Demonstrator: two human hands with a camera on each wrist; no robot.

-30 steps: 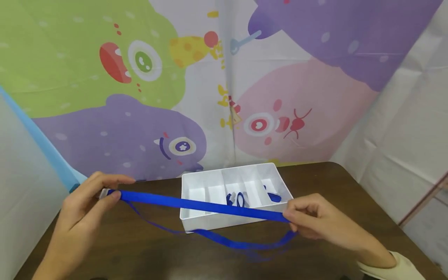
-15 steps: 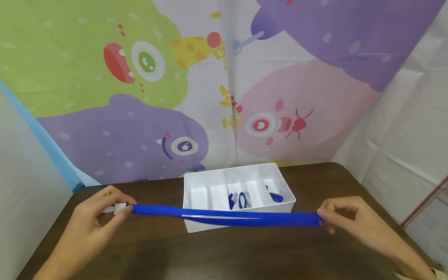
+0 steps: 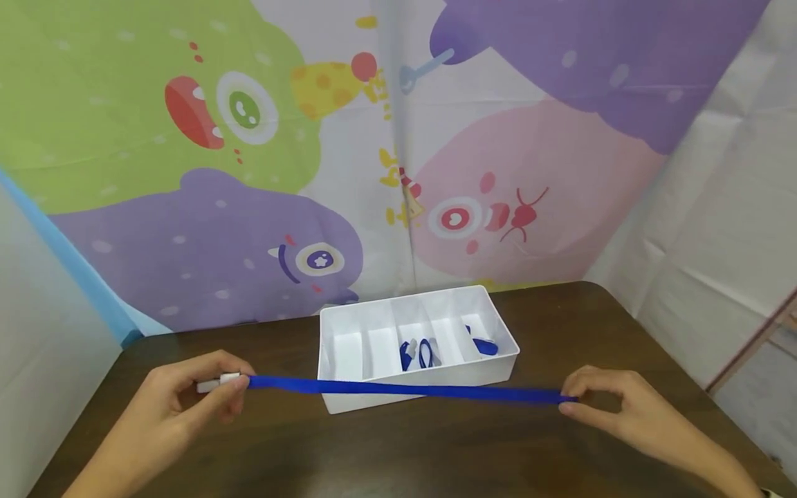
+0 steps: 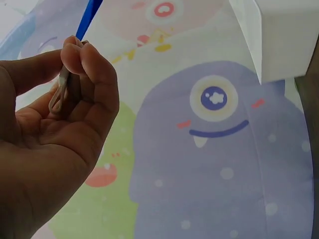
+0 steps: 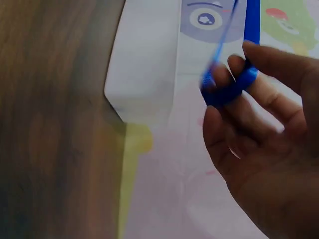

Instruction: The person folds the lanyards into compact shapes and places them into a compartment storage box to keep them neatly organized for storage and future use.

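Note:
A blue lanyard (image 3: 398, 389) is stretched nearly level between the two hands, in front of the white box. At its left end, my left hand (image 3: 180, 408) pinches the white end piece (image 3: 219, 382) between thumb and fingers. In the left wrist view a thin pale loop (image 4: 58, 102) hangs inside the curled fingers. My right hand (image 3: 623, 408) holds the other end, thumb and fingers meeting at the strap. The right wrist view shows the lanyard (image 5: 232, 92) bending round the fingers, with two strands running off upward.
The white compartment box (image 3: 420, 377) stands on the dark wooden table (image 3: 398, 456). Small blue items with pale ends (image 3: 407, 353) and a blue loop (image 3: 426, 354) lie in its middle compartment, a blue item (image 3: 486, 346) in the right one. A cartoon-printed cloth (image 3: 280, 207) hangs behind.
The hands have drawn apart, my right hand moving right and my left hand lower and rightward. The lanyard's slack lower strand has been pulled up, so both strands now line up taut.

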